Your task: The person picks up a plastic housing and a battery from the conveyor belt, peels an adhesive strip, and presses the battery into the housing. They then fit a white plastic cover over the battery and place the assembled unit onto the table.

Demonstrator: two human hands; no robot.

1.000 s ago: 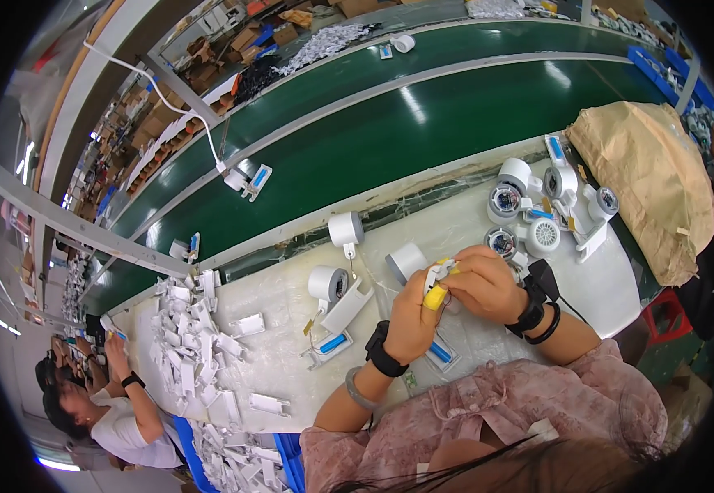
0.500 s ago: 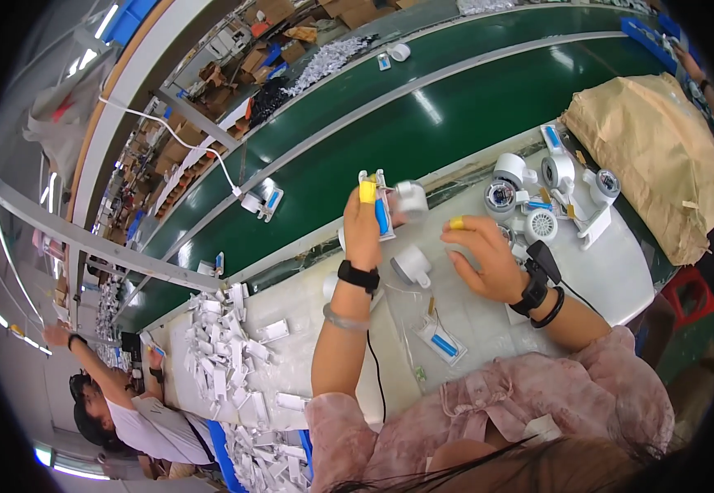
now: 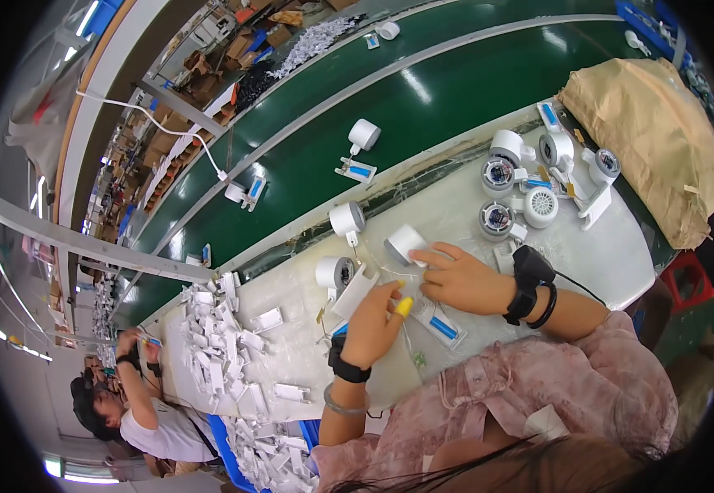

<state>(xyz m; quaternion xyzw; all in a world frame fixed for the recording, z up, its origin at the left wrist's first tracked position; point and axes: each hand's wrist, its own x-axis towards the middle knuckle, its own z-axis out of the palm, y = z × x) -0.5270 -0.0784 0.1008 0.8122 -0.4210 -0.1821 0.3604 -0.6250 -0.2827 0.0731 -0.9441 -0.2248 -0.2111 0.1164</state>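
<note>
My right hand [image 3: 468,281] has its fingertips closed on the lower edge of a white cylindrical head [image 3: 406,244], which rests on the work surface. My left hand [image 3: 376,323] reaches in from below, thumb and forefinger stretched out and slightly apart, yellow covers on the tips. Just beneath my fingers lies a white rectangular holder with a blue cell [image 3: 442,327]; a thin wire runs close by. Left of that hand are a white bracket [image 3: 357,292] and a second cylindrical head [image 3: 334,272]. A third head [image 3: 347,219] sits farther back.
Several finished-looking white heads [image 3: 498,219] cluster at the right beside a brown paper bag [image 3: 644,148]. A green conveyor belt [image 3: 455,90] runs behind, carrying a head-and-holder unit [image 3: 357,170]. White brackets [image 3: 221,345] are heaped at left, near a co-worker [image 3: 156,419].
The unit that was in my left hand now lies on the green belt. My left hand has come back toward me, and my right hand has moved left onto the cylindrical head.
</note>
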